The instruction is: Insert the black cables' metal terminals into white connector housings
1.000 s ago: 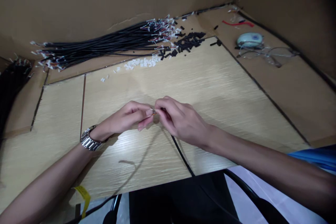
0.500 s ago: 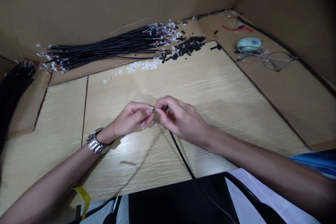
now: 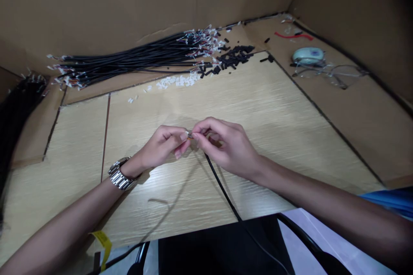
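Note:
Over the middle of the wood-grain board, my left hand (image 3: 166, 146) pinches a small white connector (image 3: 187, 133) between thumb and forefinger. Just to its right, my right hand (image 3: 226, 144) is closed on the thin coloured wires (image 3: 190, 136) at the end of a black cable (image 3: 222, 189). The fingertips of both hands are almost touching. From under my right hand the cable runs down over the board's front edge. How the wires sit in the connector is too small to tell.
A bundle of black cables (image 3: 129, 62) with wire ends lies at the back. Beside it are white connectors (image 3: 180, 80) and short black tubes (image 3: 237, 56). To the right are glasses (image 3: 338, 75), a pale green mouse-like object (image 3: 308, 56) and a red strip (image 3: 293, 36). More cables (image 3: 19, 107) lie left.
My right hand's fingers have shifted slightly along the wires, and the cable beneath it has swung a little left. My left hand keeps its pinch. The whole view has moved slightly.

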Available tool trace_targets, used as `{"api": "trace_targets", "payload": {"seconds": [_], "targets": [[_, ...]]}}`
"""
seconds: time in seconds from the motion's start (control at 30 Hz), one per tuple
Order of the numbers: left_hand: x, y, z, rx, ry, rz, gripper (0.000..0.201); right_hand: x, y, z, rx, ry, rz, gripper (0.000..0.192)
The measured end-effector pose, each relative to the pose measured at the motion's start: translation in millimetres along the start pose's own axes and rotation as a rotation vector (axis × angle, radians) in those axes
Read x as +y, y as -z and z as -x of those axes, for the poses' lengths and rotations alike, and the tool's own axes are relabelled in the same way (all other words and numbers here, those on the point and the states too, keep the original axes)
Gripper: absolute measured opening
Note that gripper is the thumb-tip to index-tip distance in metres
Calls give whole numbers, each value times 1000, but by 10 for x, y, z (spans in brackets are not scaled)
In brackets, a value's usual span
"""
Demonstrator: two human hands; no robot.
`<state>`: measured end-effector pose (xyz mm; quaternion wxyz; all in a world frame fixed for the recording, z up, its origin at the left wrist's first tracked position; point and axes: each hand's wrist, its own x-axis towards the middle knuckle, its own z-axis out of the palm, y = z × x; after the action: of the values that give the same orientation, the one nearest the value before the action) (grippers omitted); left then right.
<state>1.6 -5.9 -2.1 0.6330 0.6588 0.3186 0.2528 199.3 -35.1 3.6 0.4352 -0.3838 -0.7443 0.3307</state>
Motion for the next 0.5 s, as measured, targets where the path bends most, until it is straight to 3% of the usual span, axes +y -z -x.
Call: {"api": "trace_targets", "payload": {"seconds": [0.3,0.5], "targets": [[14,-4,-5,-15,7,45,46,33,-32,53,97,147,130,8],[28,-4,-9,-15,23,69,46,36,-26,53,85,194,151,10]]}}
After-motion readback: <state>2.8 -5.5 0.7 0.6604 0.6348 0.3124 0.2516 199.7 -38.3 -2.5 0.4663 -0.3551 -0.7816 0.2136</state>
